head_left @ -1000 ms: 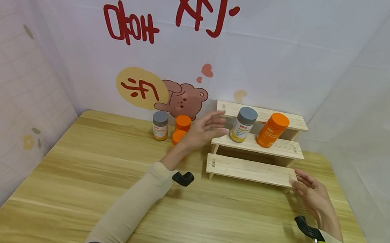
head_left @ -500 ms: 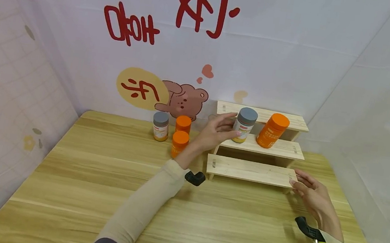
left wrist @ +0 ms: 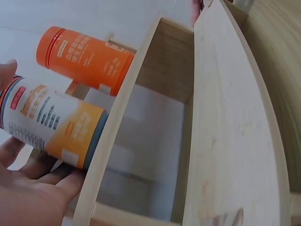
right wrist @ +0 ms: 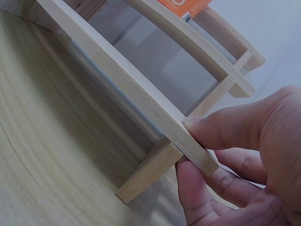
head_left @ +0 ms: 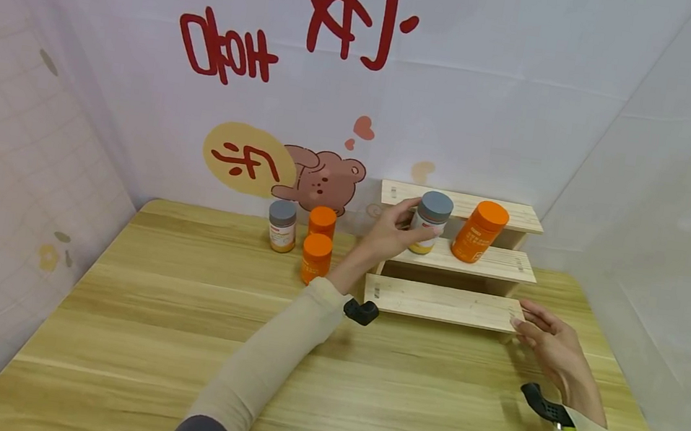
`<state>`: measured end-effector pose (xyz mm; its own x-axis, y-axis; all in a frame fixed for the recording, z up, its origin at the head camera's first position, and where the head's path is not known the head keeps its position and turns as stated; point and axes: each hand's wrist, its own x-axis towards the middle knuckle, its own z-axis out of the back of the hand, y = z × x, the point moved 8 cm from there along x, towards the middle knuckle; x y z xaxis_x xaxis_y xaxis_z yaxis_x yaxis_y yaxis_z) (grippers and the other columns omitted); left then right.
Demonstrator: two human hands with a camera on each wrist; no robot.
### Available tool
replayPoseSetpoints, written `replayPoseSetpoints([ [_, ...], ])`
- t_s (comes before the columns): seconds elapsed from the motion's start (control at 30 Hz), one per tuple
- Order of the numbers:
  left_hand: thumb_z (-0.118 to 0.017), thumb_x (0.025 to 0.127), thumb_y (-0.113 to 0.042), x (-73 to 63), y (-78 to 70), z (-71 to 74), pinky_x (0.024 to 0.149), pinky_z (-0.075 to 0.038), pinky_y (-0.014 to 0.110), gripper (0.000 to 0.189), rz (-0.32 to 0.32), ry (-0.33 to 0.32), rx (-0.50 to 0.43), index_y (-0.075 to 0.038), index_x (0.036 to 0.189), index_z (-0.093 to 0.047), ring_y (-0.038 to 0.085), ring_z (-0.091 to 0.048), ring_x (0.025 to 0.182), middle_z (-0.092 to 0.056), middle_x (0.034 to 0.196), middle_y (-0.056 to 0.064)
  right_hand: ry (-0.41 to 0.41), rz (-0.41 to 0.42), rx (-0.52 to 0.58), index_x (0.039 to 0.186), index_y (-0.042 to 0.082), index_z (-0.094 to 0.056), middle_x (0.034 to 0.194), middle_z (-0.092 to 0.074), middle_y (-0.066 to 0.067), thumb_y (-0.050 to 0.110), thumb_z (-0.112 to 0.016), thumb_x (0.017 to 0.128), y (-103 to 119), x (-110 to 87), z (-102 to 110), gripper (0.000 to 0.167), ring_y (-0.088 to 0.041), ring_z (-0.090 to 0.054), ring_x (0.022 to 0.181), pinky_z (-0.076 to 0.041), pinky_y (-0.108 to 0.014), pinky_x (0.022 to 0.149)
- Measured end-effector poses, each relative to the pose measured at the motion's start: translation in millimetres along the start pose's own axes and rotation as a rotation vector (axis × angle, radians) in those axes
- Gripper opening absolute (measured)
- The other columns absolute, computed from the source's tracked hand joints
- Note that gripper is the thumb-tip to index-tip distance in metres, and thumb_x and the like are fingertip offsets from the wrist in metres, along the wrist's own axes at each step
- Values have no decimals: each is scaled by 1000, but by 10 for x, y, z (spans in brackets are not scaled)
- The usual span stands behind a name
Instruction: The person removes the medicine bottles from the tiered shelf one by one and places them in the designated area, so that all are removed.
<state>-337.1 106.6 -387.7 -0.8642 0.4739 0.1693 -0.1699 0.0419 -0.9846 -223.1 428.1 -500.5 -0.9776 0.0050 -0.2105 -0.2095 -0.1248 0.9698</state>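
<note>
A three-step wooden shelf stands at the back right of the table. On its middle step is a white-and-yellow supplement bottle with a grey lid. My left hand grips this bottle from the left, thumb across its front. In the left wrist view the bottle's base sits right at the step's edge. An orange supplement bottle stands just right of it on the same step. My right hand pinches the right end of the lowest step, thumb on top and fingers beneath, as the right wrist view shows.
Left of the shelf, on the wood-grain table, stand another grey-lidded bottle and two orange bottles, the front one close by my left forearm. Printed cloth hangs behind and at both sides.
My left hand has moved right from beside the shelf to the grey-lidded bottle and closed its fingers round it. The right hand keeps its hold on the lowest step.
</note>
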Motion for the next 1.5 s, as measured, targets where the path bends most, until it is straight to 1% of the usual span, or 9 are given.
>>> replayPoseSetpoints([
  [0.27,-79,91,-38,31,36,-45,101,-55,36,67,-3,-140,74,-29,151,-50,16,-63,122,-65,136,3,-4,1,6,162,4,-25,125,-53,14,20,-69,100,-7,-9,-2,78,2,-65,103,-58,-21,85],
  [0.43,-80,89,-39,40,61,-38,100,-56,36,66,-9,-182,102,-30,149,-54,15,-64,119,-66,134,2,0,-10,-14,162,5,-24,126,-51,14,22,-69,100,-28,-1,-9,79,3,-64,104,-57,-21,86],
  [0.57,-81,89,-39,22,58,-31,101,-55,36,66,-9,-185,103,-30,149,-54,14,-64,117,-67,133,2,0,-15,-17,163,4,-23,126,-50,13,23,-69,100,-34,8,-13,81,3,-63,104,-57,-21,86],
  [0.77,-80,90,-39,-52,23,-35,102,-54,37,66,0,-171,106,-31,150,-53,14,-63,118,-67,133,1,-2,-16,-9,163,3,-22,126,-51,14,22,-70,99,-35,13,-21,81,3,-64,103,-58,-22,85],
  [0.9,-80,90,-40,-104,-8,-25,100,-55,36,65,-3,-169,107,-33,148,-53,13,-64,115,-68,130,1,-2,-17,-18,163,3,-22,126,-50,14,23,-70,99,-33,9,-28,81,3,-64,103,-58,-22,85],
  [1.03,-80,89,-38,-155,-17,7,98,-56,35,61,-2,-176,77,-34,146,-56,12,-65,112,-69,127,0,-6,-18,-31,163,3,-23,127,-49,13,23,-69,100,-31,7,-29,81,3,-64,103,-57,-21,85],
  [1.13,-80,91,-33,-196,-28,37,97,-56,35,59,-12,-172,46,-32,145,-57,15,-65,113,-69,128,2,-8,-18,-32,163,3,-23,127,-48,12,23,-69,100,-29,6,-28,81,3,-64,103,-58,-22,85],
  [1.33,-76,94,-23,-294,-66,113,97,-57,37,59,-33,-134,1,-23,148,-54,25,-65,117,-67,132,12,-11,-22,-23,163,5,-24,128,-47,13,22,-70,99,-15,-2,-11,80,4,-64,103,-58,-21,85],
  [1.5,-75,95,-20,-378,-62,220,96,-56,35,54,-31,-140,-32,-21,146,-56,24,-65,114,-67,131,15,-13,-12,-11,162,6,-27,126,-50,13,22,-70,99,7,3,-1,79,4,-65,102,-58,-20,86],
])
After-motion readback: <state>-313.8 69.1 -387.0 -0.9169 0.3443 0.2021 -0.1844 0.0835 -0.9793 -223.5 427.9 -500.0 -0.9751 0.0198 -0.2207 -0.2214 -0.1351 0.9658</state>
